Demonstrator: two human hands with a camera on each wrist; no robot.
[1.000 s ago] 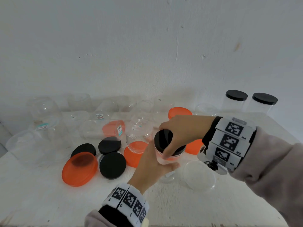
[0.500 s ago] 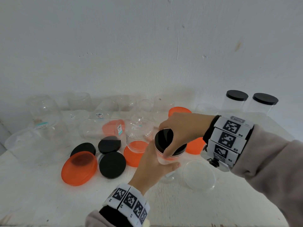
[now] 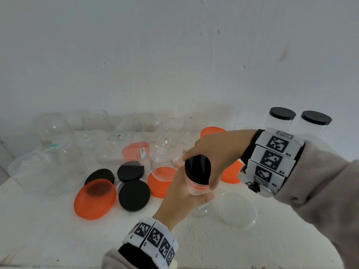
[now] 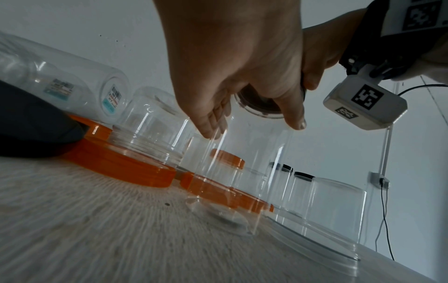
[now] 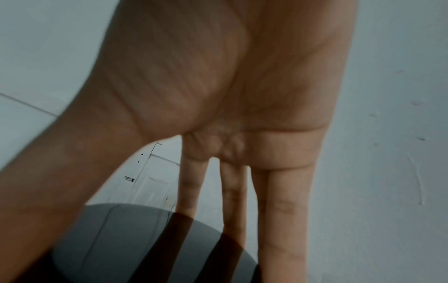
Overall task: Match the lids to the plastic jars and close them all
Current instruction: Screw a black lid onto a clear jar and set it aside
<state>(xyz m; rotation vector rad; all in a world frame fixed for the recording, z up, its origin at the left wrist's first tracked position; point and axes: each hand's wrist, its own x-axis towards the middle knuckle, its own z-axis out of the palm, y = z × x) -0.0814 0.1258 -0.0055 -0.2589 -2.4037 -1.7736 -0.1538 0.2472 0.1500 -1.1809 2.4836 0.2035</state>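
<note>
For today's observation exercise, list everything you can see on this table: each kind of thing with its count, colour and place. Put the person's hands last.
Closed clear plastic jars with black lids: two, far right by the wall.
Clear plastic jar being closed: one, centre, black round lid on top.
Loose black round lids: three, left of centre.
Orange round lids: at least five, spread mid-table.
Open clear plastic jars: many, exact count unclear, along the back and left.
Clear round lid: one, front right.
White table: one.
Left hand: holds the jar body.
Right hand: grips the black lid.
</note>
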